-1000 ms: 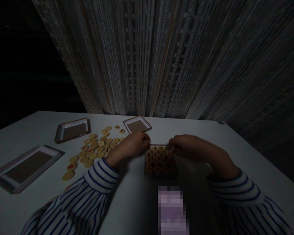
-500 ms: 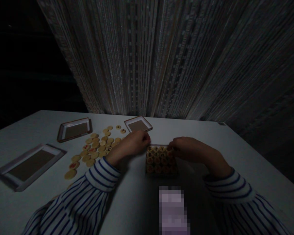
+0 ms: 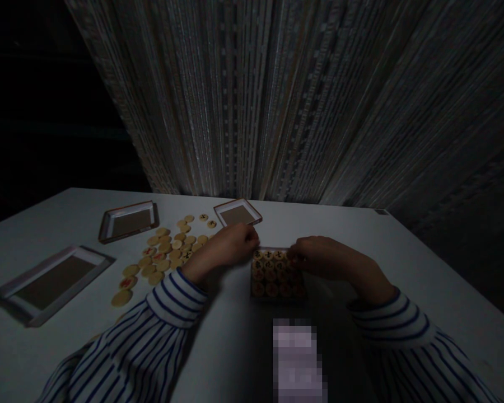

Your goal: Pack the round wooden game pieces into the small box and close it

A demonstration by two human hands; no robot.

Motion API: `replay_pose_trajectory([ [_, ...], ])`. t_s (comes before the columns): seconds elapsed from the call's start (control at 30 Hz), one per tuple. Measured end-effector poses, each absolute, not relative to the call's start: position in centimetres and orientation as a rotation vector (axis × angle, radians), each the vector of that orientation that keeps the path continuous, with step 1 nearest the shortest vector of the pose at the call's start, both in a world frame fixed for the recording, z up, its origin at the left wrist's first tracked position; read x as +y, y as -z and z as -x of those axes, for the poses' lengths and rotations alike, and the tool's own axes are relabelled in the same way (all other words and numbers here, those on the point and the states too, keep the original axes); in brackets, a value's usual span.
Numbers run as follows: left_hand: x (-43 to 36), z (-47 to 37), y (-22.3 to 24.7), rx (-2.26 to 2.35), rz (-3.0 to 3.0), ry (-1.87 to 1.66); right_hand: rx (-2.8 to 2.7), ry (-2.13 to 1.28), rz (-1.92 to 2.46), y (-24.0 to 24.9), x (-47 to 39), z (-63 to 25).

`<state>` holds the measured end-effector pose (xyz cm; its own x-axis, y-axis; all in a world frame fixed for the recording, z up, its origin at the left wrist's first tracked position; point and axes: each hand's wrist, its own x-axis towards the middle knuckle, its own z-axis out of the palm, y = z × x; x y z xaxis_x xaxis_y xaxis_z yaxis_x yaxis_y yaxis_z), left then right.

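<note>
A shallow, dark-sided square box [image 3: 274, 248] packed with rows of round, yellowish, character-marked pieces [image 3: 270, 275] sits mid-way across the white tabletop [image 3: 353, 224], short of its far edge. The left hand [image 3: 235, 242] curls its grip by the box's far-left corner, the right hand [image 3: 319, 252] by the far-right; I can't tell whether either pinches anything. Uneven pressure could tip the box; the blue-striped left sleeve [image 3: 159, 319] might sweep the loose yellowish discs [image 3: 163, 265]. Room opens toward the right edge.
</note>
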<state>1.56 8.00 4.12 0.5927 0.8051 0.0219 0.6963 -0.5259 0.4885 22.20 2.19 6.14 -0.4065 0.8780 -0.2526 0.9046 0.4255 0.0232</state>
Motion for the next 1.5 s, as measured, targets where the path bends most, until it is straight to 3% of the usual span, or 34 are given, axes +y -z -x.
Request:
replay_pose_trajectory([
  [0.63,8.0,-1.5,-4.1,1.210,-2.423,-0.355,2.500,0.139,-1.611,-6.3,2.2,-22.6],
  [1.17,7.5,0.3,-7.9,1.221,-2.299,-0.864,2.882,-0.357,-1.940,-8.6,1.0,-20.9],
  [1.5,5.7,2.2,-11.1,1.110,-2.331,-0.880,2.947,-0.088,-2.243,-8.9,-1.9,-18.5],
])
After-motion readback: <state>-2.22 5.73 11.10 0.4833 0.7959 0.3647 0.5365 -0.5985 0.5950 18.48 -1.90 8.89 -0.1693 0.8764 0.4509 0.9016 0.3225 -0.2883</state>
